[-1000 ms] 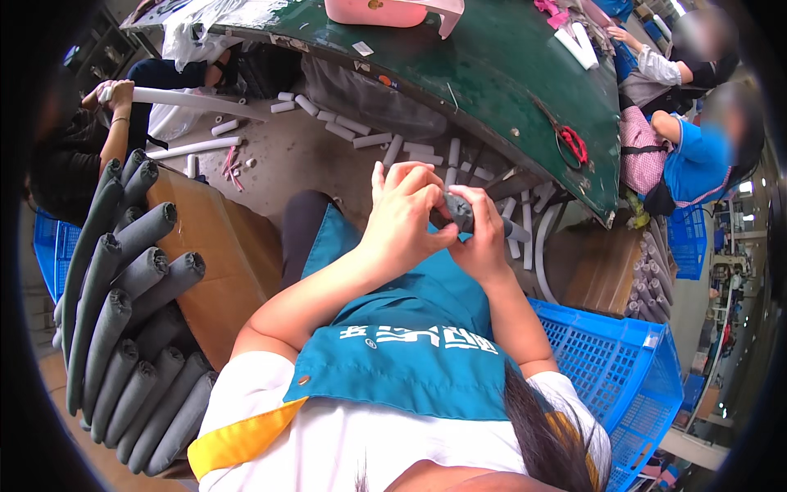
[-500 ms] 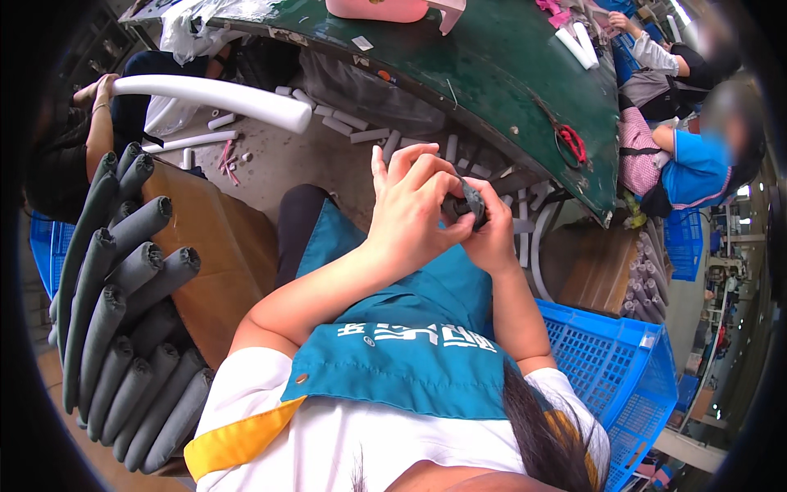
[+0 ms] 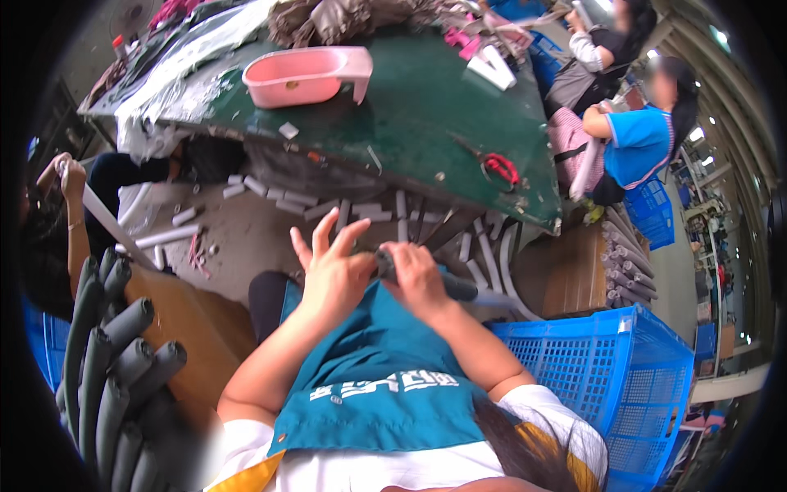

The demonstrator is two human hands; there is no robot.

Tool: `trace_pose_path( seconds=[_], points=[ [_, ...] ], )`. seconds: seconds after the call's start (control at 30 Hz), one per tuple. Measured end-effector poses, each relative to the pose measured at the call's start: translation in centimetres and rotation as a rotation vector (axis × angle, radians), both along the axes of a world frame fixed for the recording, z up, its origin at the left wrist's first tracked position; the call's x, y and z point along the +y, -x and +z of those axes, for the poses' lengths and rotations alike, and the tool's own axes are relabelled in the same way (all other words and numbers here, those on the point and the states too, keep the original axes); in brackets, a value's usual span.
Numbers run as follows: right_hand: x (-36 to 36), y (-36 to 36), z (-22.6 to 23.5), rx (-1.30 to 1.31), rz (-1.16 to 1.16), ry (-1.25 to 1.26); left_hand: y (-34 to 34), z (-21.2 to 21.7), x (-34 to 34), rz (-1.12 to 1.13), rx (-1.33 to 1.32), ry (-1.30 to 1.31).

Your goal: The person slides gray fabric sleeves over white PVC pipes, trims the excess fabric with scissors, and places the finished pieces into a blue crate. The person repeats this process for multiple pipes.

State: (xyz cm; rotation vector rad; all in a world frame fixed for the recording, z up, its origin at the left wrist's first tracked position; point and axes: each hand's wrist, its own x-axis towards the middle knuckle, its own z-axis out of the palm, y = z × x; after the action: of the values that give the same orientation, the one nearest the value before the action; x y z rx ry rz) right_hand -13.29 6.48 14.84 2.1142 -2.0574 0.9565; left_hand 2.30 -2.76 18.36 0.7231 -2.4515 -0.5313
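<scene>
Perhaps the dark grey tube (image 3: 461, 288), on your side of the green tabletop (image 3: 418, 90), could twist or slip if your right hand (image 3: 418, 281), its grip wrapped around it, slackens, though I cannot tell whether your left hand (image 3: 334, 277) pinches its end.

The dark grey tube (image 3: 460, 287) at the centre looks matt and cloth-like — as do the dark tubes (image 3: 111, 410) at near left. The cardboard box (image 3: 193, 320) is dull; the right-hand crate (image 3: 541, 348), perforated plastic; the far basin (image 3: 279, 97), smooth plastic; the green table (image 3: 410, 107), faintly glossy.
</scene>
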Motion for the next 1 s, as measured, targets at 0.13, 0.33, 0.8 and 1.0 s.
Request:
trace_pose_path(
  seconds=[0.13,0.33,0.8,1.0],
  points=[
    [0.5,-0.6,-1.8,0.124,-0.105,0.036,0.1,-2.3,0.5,-0.067,0.048,-0.06],
    [0.9,-2.4,-1.4,0.057,-0.024,0.125,-1.4,-5.1,-1.1,-0.355,0.456,-1.48],
    [1.0,-1.3,-4.5,0.312,-0.036,0.051,-0.9,-10.7,-2.0,-0.218,0.015,-0.715],
    [1.7,-1.7,-5.0,0.368,-0.001,0.01,-1.5,-8.7,0.3,-0.051,-0.124,-0.43]
  ],
)
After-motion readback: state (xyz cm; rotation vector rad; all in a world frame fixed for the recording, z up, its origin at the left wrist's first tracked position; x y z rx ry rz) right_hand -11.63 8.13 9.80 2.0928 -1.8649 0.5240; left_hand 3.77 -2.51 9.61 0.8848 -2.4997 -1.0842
